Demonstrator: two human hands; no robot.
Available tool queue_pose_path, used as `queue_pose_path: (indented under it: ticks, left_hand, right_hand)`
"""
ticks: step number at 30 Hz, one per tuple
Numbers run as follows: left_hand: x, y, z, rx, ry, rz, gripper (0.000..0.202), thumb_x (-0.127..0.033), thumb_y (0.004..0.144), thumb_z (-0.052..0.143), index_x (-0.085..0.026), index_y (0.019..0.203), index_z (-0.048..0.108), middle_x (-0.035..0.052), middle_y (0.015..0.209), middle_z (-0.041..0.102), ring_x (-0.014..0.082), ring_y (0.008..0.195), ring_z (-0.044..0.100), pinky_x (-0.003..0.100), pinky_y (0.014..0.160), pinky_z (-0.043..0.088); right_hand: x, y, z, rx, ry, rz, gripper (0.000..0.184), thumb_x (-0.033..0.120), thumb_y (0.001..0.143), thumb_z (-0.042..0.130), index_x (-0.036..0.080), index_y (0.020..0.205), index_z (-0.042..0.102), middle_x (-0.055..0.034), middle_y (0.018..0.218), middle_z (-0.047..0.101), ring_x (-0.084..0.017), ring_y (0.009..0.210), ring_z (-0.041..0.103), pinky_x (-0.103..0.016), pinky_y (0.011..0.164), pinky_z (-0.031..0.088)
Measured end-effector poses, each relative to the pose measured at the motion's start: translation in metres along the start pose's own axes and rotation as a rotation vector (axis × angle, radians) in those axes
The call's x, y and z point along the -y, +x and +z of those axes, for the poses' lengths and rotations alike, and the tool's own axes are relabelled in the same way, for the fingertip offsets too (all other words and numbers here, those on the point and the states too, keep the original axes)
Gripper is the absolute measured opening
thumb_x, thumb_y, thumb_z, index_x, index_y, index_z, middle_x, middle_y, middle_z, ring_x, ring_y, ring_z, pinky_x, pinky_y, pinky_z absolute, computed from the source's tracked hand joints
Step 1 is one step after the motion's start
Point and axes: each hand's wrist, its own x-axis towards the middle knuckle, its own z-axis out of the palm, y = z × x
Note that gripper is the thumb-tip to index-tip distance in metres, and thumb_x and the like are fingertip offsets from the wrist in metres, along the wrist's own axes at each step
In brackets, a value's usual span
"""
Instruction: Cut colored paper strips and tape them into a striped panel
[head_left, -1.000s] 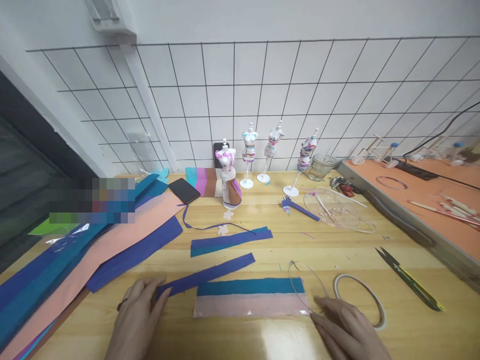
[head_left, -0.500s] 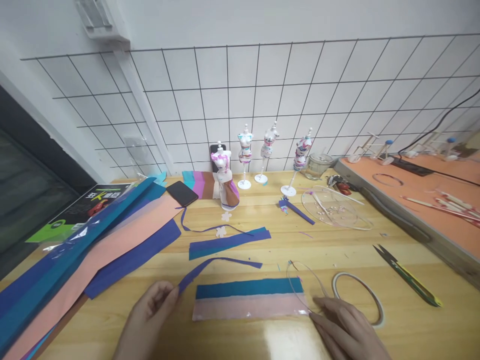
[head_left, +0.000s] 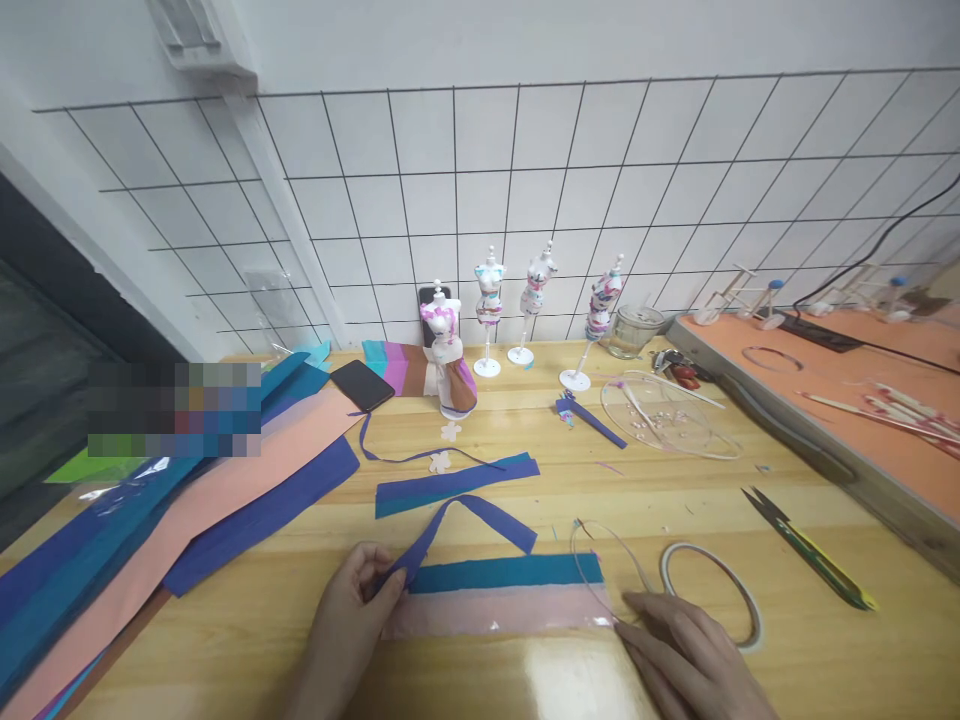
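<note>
My left hand (head_left: 356, 605) pinches one end of a narrow blue-violet fabric strip (head_left: 495, 515), which bends upward and trails to the right. Beneath its fingertips is the left part of a wider cloth band (head_left: 510, 572), teal along the top and pink below, lying flat. At the band's right end, my right hand (head_left: 686, 640) has its fingers closed together, with a thin looped thread (head_left: 634, 545) running into them. Whether a needle is also there is hidden. Beside the right hand lies a white ring (head_left: 712, 560), perhaps a tape roll.
Green-yellow thread snips (head_left: 814, 550) lie at right. Behind are another blue strip (head_left: 457, 485), a black phone (head_left: 362, 385) and several small dress forms (head_left: 490, 300). Cloth lengths (head_left: 217, 480) heap at left. A clear round dish (head_left: 667, 415) and glass jar (head_left: 634, 330) stand farther back.
My left hand has moved right with the narrow strip, from beside the cloth band to over its left end. The strip now arches higher. My right hand has stayed nearly still.
</note>
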Motion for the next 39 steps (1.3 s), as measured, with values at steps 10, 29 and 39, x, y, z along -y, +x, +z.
queue_pose_path:
  ticks: [10,29,39]
  left_hand:
    - [0.003,-0.001,0.001,-0.048,-0.001,0.028,0.042,-0.05,0.052,0.079,-0.021,0.068,0.053,-0.0033,0.063,0.063,0.0172,0.064,0.063,0.027,0.062,0.053]
    - [-0.009,-0.01,0.0,0.016,0.472,0.152,0.022,-0.046,0.072,0.057,-0.025,0.068,0.056,-0.0018,0.068,0.064,0.0202,0.071,0.062,0.026,0.063,0.046]
    - [-0.013,-0.011,0.002,0.022,0.492,0.178,0.024,-0.048,0.07,0.058,-0.025,0.065,0.057,-0.0024,0.063,0.063,0.0188,0.063,0.06,0.024,0.057,0.045]
  right_hand:
    - [-0.002,-0.006,0.0,0.041,0.132,0.117,0.02,0.028,0.091,0.05,0.021,0.101,0.066,-0.0111,0.105,0.062,-0.022,0.098,0.061,-0.031,0.078,0.054]
    - [-0.001,0.012,0.001,0.107,0.033,0.18,0.016,0.038,0.086,0.059,0.026,0.093,0.067,-0.0022,0.089,0.068,-0.021,0.087,0.064,-0.032,0.071,0.046]
    - [0.002,0.013,0.019,0.134,-0.014,0.395,0.022,0.028,0.091,0.046,0.022,0.079,0.062,-0.0062,0.086,0.067,-0.022,0.08,0.06,-0.036,0.069,0.041]
